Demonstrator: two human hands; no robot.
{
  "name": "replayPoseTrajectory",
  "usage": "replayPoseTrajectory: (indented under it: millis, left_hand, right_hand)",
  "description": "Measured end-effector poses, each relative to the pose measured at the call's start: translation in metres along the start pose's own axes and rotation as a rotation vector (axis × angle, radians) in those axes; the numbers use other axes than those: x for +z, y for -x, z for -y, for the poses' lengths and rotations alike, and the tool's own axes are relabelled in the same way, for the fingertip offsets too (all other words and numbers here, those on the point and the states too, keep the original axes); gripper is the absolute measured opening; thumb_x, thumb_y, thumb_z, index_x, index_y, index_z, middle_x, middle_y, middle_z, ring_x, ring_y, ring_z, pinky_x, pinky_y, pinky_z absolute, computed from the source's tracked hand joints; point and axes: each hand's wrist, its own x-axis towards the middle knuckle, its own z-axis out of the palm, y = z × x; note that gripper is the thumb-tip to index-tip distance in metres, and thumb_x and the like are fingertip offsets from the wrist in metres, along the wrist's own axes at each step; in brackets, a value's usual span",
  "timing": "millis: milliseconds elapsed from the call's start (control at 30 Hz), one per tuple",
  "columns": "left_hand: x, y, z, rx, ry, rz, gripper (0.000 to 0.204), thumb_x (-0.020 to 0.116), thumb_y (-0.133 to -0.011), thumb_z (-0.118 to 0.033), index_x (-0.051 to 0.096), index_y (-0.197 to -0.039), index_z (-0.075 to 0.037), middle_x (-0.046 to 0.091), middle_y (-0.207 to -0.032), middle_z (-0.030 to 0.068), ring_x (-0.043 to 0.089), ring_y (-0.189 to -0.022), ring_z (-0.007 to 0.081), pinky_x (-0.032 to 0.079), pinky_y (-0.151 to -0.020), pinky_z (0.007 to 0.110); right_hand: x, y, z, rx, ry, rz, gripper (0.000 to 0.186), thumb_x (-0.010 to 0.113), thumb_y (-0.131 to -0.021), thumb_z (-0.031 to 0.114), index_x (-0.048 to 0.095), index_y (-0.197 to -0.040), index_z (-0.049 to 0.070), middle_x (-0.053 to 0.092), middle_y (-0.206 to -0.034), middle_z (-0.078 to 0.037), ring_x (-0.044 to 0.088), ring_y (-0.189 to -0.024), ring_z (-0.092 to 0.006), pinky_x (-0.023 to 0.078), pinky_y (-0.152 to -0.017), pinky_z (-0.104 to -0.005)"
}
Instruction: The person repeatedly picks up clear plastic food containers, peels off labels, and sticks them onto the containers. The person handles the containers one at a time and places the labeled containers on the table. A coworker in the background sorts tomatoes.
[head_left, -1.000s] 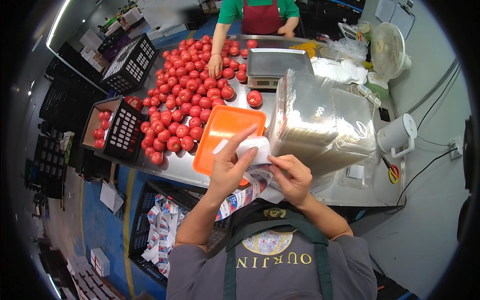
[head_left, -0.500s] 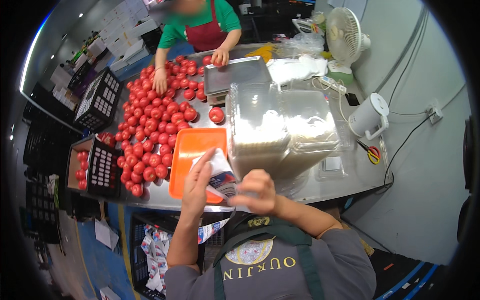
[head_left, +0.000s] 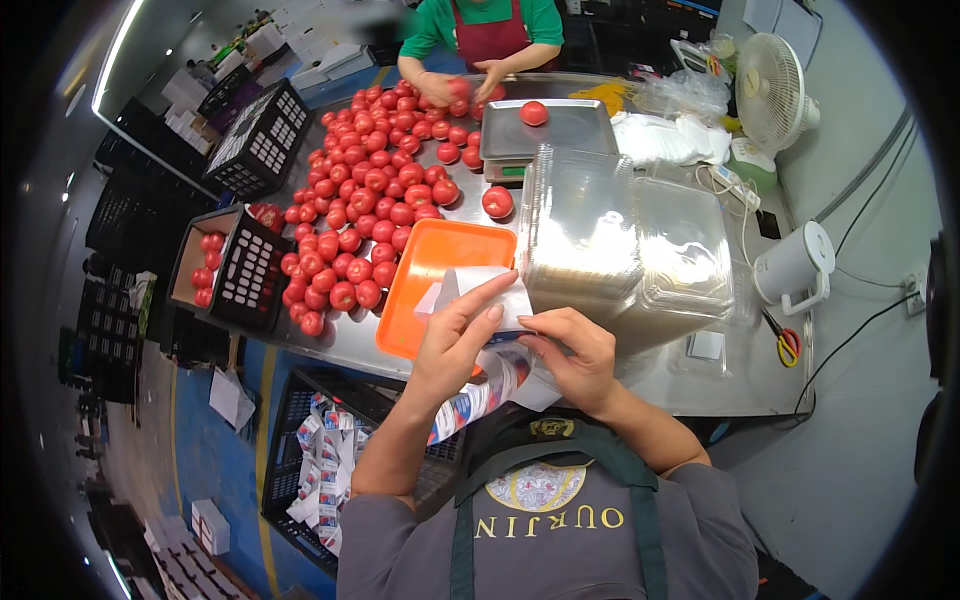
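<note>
A strip of printed labels (head_left: 482,402), white, blue and red, hangs from my hands toward my apron. My left hand (head_left: 450,345) holds the folded white part of it between thumb and fingers, with the index finger stretched along it. Thumb and fingertips of my right hand (head_left: 580,358) pinch the strip's edge. Both hands are over the near end of an orange tray (head_left: 412,262), partly hiding it. Beyond the tray and to its left spreads a pile of tomatoes (head_left: 375,180).
Stacks of clear plastic boxes (head_left: 580,225) stand right of the tray. A scale (head_left: 550,135) bears one tomato. A co-worker (head_left: 490,30) handles tomatoes opposite. To the right are scissors (head_left: 785,342), a kettle (head_left: 795,265) and a fan (head_left: 772,95). Below left, a black crate (head_left: 285,470) holds label strips.
My view has turned left. My right hand has straightened and now pinches the strip, whose white side faces up. A tomato has appeared on the scale; the co-worker's hands have drawn together.
</note>
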Motion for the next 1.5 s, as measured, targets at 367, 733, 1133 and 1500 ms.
replayPoseTrajectory:
  millis: [367, 733, 1133, 1500]
  left_hand:
    - [-0.013, -0.011, 0.013, -0.088, 0.161, -0.091, 0.041, 0.044, -0.093, -0.010, 0.041, -0.131, 0.003, 0.048, -0.130, 0.0106, 0.047, -0.114, 0.0120, 0.035, -0.096, 0.024]
    - [-0.024, 0.002, 0.014, 0.006, -0.107, -0.154, 0.043, 0.060, -0.079, 0.001, 0.052, -0.121, 0.000, 0.057, -0.107, 0.0067, 0.055, -0.095, 0.0111, 0.044, -0.080, 0.023]
    - [-0.011, 0.016, 0.033, -0.083, -0.107, -0.058, 0.030, 0.059, -0.082, 0.001, 0.058, -0.113, 0.000, 0.058, -0.100, 0.0038, 0.055, -0.089, 0.0090, 0.043, -0.077, 0.022]
    - [-0.011, 0.028, 0.033, -0.118, -0.119, -0.095, 0.029, 0.057, -0.083, 0.000, 0.059, -0.112, 0.000, 0.058, -0.101, 0.0040, 0.055, -0.091, 0.0096, 0.044, -0.078, 0.023]
  right_hand:
    - [-0.017, 0.006, 0.016, -0.759, 0.145, 0.122, 0.015, 0.066, -0.070, 0.004, 0.069, -0.083, 0.009, 0.063, -0.094, -0.007, 0.056, -0.083, -0.0193, 0.046, -0.071, -0.0310]
    - [-0.197, -0.064, 0.001, 0.444, -0.438, -0.382, 0.007, 0.061, -0.082, 0.002, 0.060, -0.089, 0.002, 0.061, -0.084, -0.004, 0.057, -0.075, -0.0101, 0.046, -0.068, -0.0236]
    - [-0.224, -0.089, -0.053, 0.662, -0.136, -0.056, 0.015, 0.068, -0.079, 0.008, 0.061, -0.091, 0.003, 0.061, -0.081, -0.001, 0.051, -0.065, -0.0049, 0.043, -0.059, -0.0190]
    - [-0.191, -0.074, -0.038, 0.153, 0.776, 0.024, 0.033, 0.074, -0.068, 0.014, 0.061, -0.097, 0.006, 0.058, -0.099, -0.008, 0.055, -0.091, -0.0204, 0.042, -0.077, -0.0315]
